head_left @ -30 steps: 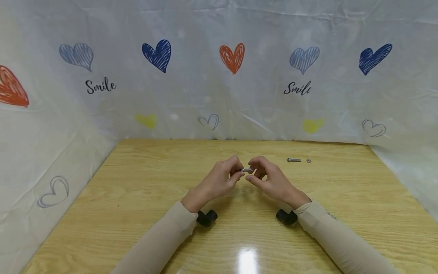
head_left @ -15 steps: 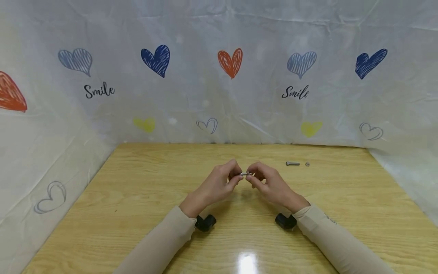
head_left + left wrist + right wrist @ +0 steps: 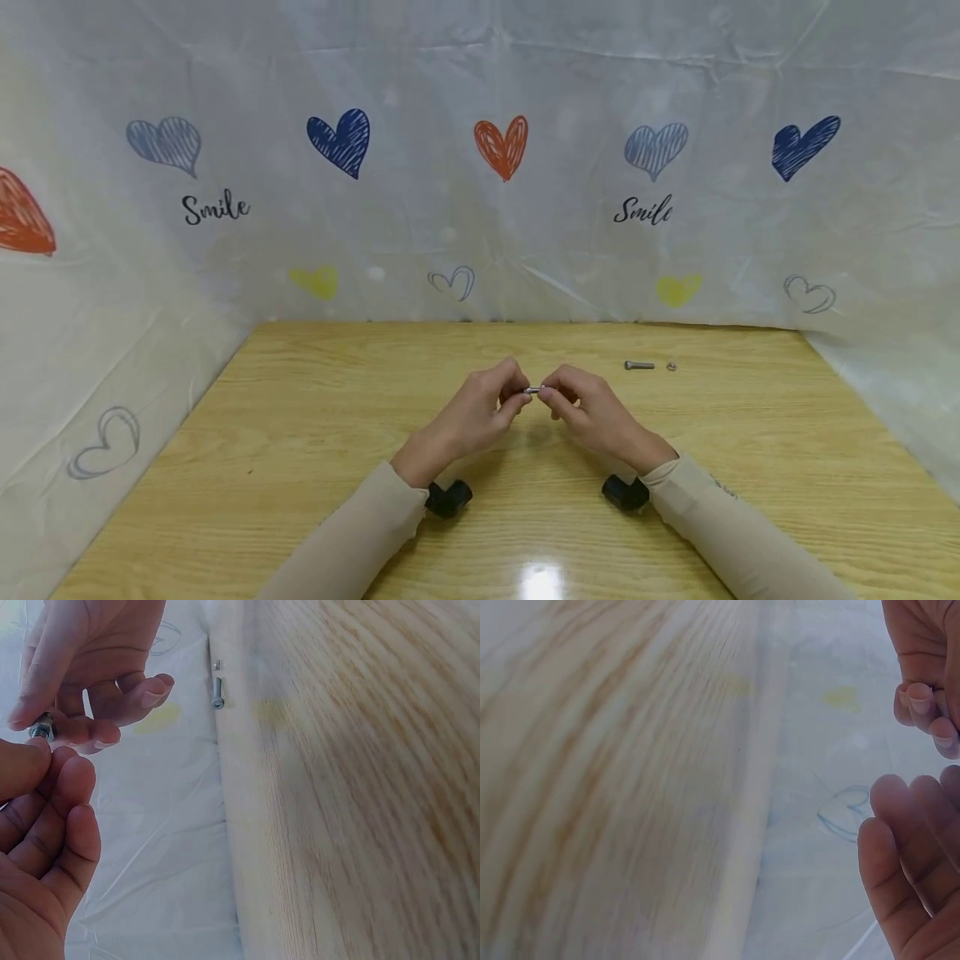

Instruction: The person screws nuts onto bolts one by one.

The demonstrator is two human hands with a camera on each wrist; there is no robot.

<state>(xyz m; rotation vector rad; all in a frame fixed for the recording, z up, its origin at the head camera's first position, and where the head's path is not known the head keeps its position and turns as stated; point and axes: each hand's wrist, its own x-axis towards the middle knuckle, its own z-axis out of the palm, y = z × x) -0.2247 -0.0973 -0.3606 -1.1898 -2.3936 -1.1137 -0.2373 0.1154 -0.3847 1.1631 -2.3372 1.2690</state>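
A small silver bolt [image 3: 533, 390] is held level over the table between both hands. My left hand [image 3: 476, 412] pinches its left end between thumb and forefinger. At the other end, my right hand [image 3: 596, 412] has its thumb and forefinger closed round the nut on the bolt, which they mostly cover in the head view. Up close in the left wrist view, the metal of the bolt and nut [image 3: 43, 727] shows between the fingertips of the two hands. In the right wrist view the pinch lies out of frame; only some fingers [image 3: 889, 862] of the right hand and part of the left appear.
A second bolt [image 3: 639, 365] lies on the wooden table [image 3: 300, 417] toward the back right, with a loose nut [image 3: 671, 367] just right of it. Behind the table hangs a pale cloth [image 3: 420, 208] printed with hearts. Black wrist cameras [image 3: 448, 498] sit under the sleeves.
The right thumb and forefinger, earlier spread apart by the nut, have come together on it. The head view has tilted slightly upward, so everything sits lower in it.
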